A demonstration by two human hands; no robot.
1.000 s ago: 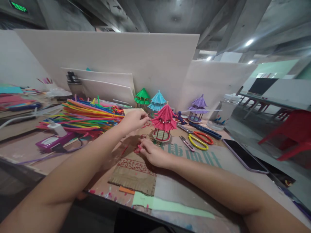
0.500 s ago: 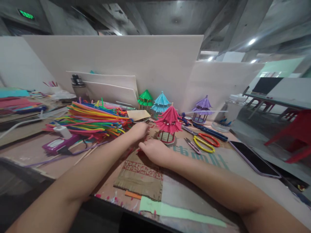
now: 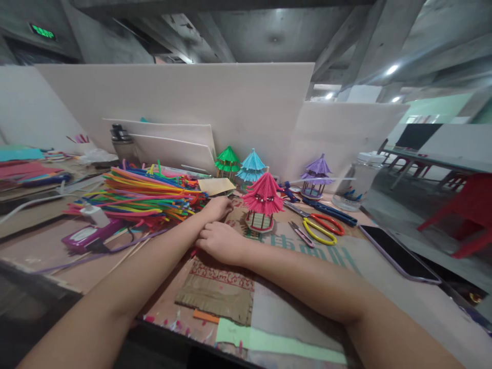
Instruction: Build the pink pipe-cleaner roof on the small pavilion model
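Note:
My left hand [image 3: 220,207] is closed, fingers curled down, just left of a small pavilion model with a pink-red pleated roof [image 3: 263,193]. What it holds, if anything, is hidden. My right hand [image 3: 223,244] lies nearer to me, against or just beside my left wrist; I cannot tell if they touch. Its fingers bend down over a piece of brown cardboard [image 3: 215,296] with red scroll patterns. A bit of red shows by these fingertips, too small to name. The pink pavilion stands upright on its base, apart from both hands.
Left lie a bundle of colourful pipe cleaners [image 3: 149,192] and a purple device [image 3: 90,237]. Green [image 3: 227,160], blue [image 3: 251,166] and purple [image 3: 315,171] pavilions stand behind. Rightward are scissors [image 3: 321,231], small snips [image 3: 302,234], a phone [image 3: 397,253] and a clear jar [image 3: 353,184].
My right hand has moved left and slightly toward me, from beside the pink pavilion to my left wrist. My left hand has shifted only slightly. The whole view has moved a little.

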